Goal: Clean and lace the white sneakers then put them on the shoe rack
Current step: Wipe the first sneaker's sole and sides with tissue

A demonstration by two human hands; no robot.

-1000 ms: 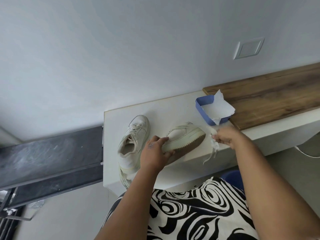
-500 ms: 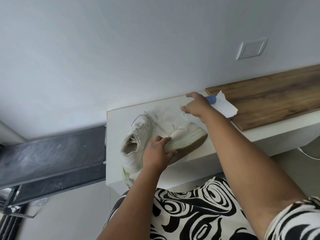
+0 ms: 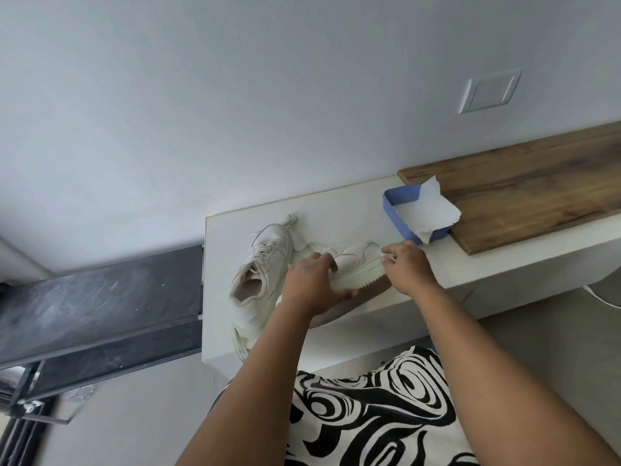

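**Both hands on the tilted sneaker**

White low-top sneaker with a brown gum sole (image 3: 356, 274) lies tipped on its side near the front edge of the white ledge (image 3: 339, 210), sole facing the near side. Left hand (image 3: 311, 284) grips its heel end, fingers curled over the upper and thumb under the sole rim. Right hand (image 3: 405, 267) sits at the toe end, fingertips pinching a small white wipe (image 3: 386, 255) against the toe — how much of it is in the hand is hard to make out.

Second white sneaker, laced (image 3: 260, 277), stands upright just left of the held one, heel overhanging the near edge.

Change: half a second ago the right hand was stretched far, up at the blue plastic tray (image 3: 400, 218) holding white paper (image 3: 430, 205); it has come back to the toe. Left hand has kept its grip.

Hidden: left hand covers the held sneaker's opening, so its lacing cannot be told. Dark metal rack (image 3: 100, 297) at left is cut off by the frame.
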